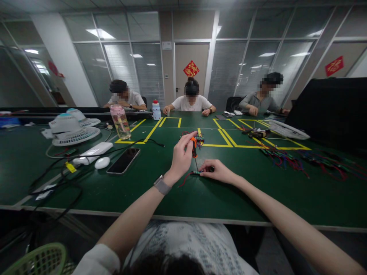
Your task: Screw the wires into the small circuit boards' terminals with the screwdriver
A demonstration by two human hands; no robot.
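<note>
Head view: one desk (177, 198), green, marked with yellow tape lines, seen from its near edge.
Left hand (182, 156): one, raised above the desk's middle; its fingers are closed around one orange-handled screwdriver (194, 147), which stands nearly upright with the tip down.
Right hand (218, 172): one, resting on the desk just right of the screwdriver tip; its fingers are bent down onto one small circuit board (196, 173), pinning it flat.
Board's place: near-centre of the desk, between the two hands, under the screwdriver tip, with red wires trailing to its left.
Wrist: one grey watch (162, 186) on the left arm.
Left of the hands: one dark phone (124, 160), one white mouse (102, 162), two white fans (75, 131), and one pink-lidded bottle (120, 121) farther off.
Right side: one heap of wired boards (282, 157); a third fan (286, 130) lies beyond it.
Far side: three people (191, 101) seated along the desk.
</note>
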